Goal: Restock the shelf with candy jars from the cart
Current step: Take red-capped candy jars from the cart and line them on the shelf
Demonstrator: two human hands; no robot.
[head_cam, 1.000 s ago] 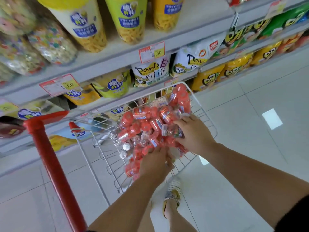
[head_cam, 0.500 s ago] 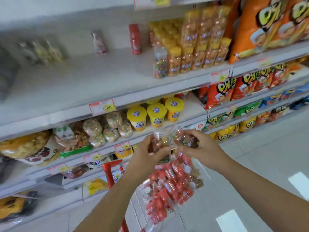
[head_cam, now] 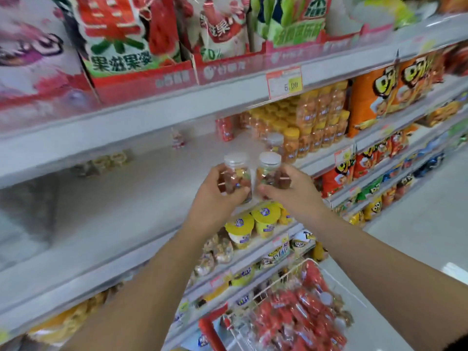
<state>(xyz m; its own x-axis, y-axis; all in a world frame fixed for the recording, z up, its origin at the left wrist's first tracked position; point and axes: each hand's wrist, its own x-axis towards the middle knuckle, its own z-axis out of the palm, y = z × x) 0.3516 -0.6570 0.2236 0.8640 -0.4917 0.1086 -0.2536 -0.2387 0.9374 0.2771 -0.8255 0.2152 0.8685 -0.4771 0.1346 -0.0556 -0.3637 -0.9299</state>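
Head view: 2 candy jars (head_cam: 236, 173) were gripped by the left hand (head_cam: 215, 196) and right hand (head_cam: 295, 193). Shelf (head_cam: 121, 203) placement, upright, was judged next.

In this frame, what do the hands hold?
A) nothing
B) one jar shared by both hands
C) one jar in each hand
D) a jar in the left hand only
C: the left hand grips one clear-lidded jar and the right hand grips a second jar, both upright, side by side.
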